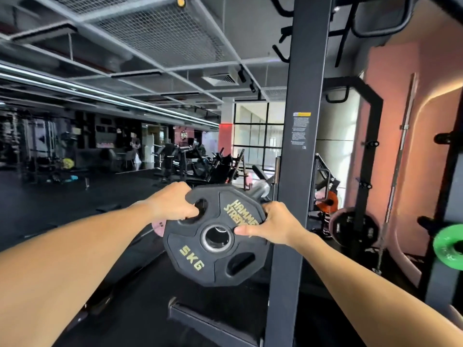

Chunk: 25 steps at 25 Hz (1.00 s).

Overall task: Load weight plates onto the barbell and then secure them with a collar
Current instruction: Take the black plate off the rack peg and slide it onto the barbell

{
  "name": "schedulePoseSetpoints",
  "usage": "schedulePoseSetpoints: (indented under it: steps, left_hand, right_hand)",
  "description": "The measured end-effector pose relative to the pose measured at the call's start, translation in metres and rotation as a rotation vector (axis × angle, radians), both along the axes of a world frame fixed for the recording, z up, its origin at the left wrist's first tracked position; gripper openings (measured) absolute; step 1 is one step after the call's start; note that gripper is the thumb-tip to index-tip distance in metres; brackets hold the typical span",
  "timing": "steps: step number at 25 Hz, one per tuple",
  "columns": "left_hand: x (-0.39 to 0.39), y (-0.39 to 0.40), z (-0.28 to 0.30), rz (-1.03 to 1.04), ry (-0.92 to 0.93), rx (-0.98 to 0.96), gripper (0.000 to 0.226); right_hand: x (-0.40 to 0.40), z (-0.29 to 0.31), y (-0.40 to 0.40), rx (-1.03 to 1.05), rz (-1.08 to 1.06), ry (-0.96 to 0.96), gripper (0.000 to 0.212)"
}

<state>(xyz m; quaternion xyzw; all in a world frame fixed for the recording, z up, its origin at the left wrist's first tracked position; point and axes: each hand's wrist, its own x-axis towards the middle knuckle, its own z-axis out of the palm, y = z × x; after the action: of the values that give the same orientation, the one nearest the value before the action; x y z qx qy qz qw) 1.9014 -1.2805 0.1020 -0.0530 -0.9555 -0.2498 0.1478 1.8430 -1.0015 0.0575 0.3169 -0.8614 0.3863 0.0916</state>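
Plate (215,236): held in mid-air between left hand (172,202), at its upper left edge, and right hand (271,225), at its right edge; barbell end (260,189) just behind its top, rack upright (298,171) just to its right. Right of the upright: orange plate (328,201) above a large plate (354,227), then a standing bar (398,171) against the wall, then green plate (448,246) at the far right. Left and behind: machines (190,159) across the floor (75,196), windows (258,134) behind them.
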Motion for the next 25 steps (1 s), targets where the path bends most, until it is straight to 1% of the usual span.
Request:
schedulePoseSetpoints:
  steps: [5,7,8,11,14,15,18,21,23,25]
  left_hand:
    - [-0.019,-0.021,-0.002,-0.055,0.017,0.003,0.017]
    - [-0.025,-0.021,-0.002,-0.096,0.013,0.019,0.019]
    - [-0.027,-0.021,-0.002,-0.111,0.018,0.022,0.021]
    - [-0.031,-0.018,0.002,-0.132,0.028,0.032,0.020]
    - [-0.038,-0.007,0.007,-0.184,0.037,0.063,0.024]
    - [-0.041,-0.003,0.009,-0.203,0.042,0.071,0.025]
    - [-0.049,-0.001,0.013,-0.229,0.040,0.054,0.028]
    - [-0.056,-0.012,0.014,-0.220,0.049,0.032,0.018]
    - [-0.061,-0.016,0.014,-0.219,0.069,0.036,0.014]
    - [-0.068,-0.016,0.011,-0.229,0.085,0.048,0.020]
  right_hand:
    - [0.007,0.002,-0.016,-0.018,-0.070,0.056,0.049]
    - [0.010,0.002,-0.016,-0.032,-0.096,0.057,0.035]
    - [0.011,0.003,-0.015,-0.031,-0.108,0.063,0.035]
    - [0.013,0.006,-0.009,-0.032,-0.173,0.072,0.059]
    - [0.013,0.013,0.002,-0.014,-0.228,0.096,0.091]
    - [0.013,0.016,0.006,0.000,-0.241,0.102,0.094]
    - [0.018,0.015,0.007,0.002,-0.262,0.110,0.084]
    - [0.019,0.010,-0.005,-0.007,-0.283,0.123,0.079]
    - [0.014,0.010,-0.010,-0.005,-0.276,0.124,0.083]
    - [0.010,0.011,-0.010,-0.001,-0.277,0.123,0.090]
